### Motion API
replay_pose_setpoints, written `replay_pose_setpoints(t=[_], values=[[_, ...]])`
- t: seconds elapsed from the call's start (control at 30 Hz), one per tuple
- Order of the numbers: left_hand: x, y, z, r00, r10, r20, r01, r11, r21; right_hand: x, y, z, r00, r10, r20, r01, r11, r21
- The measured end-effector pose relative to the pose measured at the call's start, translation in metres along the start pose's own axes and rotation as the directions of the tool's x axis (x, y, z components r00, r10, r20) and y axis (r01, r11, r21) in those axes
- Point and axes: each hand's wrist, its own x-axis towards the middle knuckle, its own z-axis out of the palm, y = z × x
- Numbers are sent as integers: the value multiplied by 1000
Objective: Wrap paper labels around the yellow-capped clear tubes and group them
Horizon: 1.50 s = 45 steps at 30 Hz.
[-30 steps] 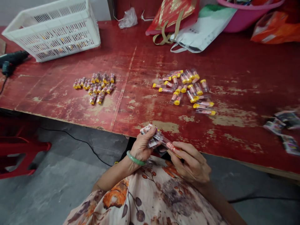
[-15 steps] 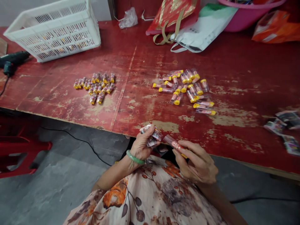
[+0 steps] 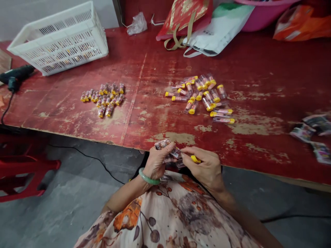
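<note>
Over your lap, just in front of the table's near edge, the printed packets (image 3: 177, 153) sat in your left hand (image 3: 156, 161), clasped with the thumb pressed on top. Your right hand (image 3: 207, 167) had its thumb and forefinger pinched together at the packets' right end, and a yellow cap (image 3: 196, 159) showed among its bent fingers — the tube behind it was hidden, so its tilt could not be told. To my eye, this step called for a light left hold, firm enough to steady the thin packets without creasing them, and a fine fingertip pinch on the right, with the capped piece tucked securely so that it did not slip.

Half a second earlier, your right hand was farther out and the tube's clear, printed length lay in plain sight; by this moment your fingers had closed in to the packets and only the cap was visible.

Farther out, on the red table (image 3: 144, 120), the longer yellow-capped tubes (image 3: 199, 96) lay scattered ahead and to the right, the shorter tubes (image 3: 104, 100) stood or leaned closely together to the left — both groups kept the same arrangement.
</note>
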Motion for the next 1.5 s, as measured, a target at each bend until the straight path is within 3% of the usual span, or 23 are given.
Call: replay_pose_setpoints(t=[0.17,0.37,0.6,0.73,0.93,1.1,1.2,1.37,1.5], values=[[5,0,-3,1000,-6,5,6,1000,2,3,4,-7,995,85,47,-87,995,50],[8,-2,-3,1000,-12,10,12,1000,-1,2,4,-9,996,78,47,-79,997,12],[9,-3,-3,998,-11,58,8,999,51,0,8,6,996,-91,0,90,991,-96],[9,-2,-3,999,39,25,-40,997,59,0,8,12,979,-201,-37,193,969,-154],[8,4,-2,996,38,79,-43,997,61,2,13,10,989,-97,-111,88,993,-84],[13,1,-10,993,114,20,-114,993,25,1,17,8,990,-91,-107,85,995,-61],[14,1,-13,992,121,45,-124,990,73,0,18,7,988,-108,-109,102,993,-64],[10,10,-13,980,67,190,-110,968,224,0,19,3,974,-214,-81,202,970,-132],[11,15,-16,968,-69,243,13,974,224,0,22,-1,972,-235,17,234,954,-190]])
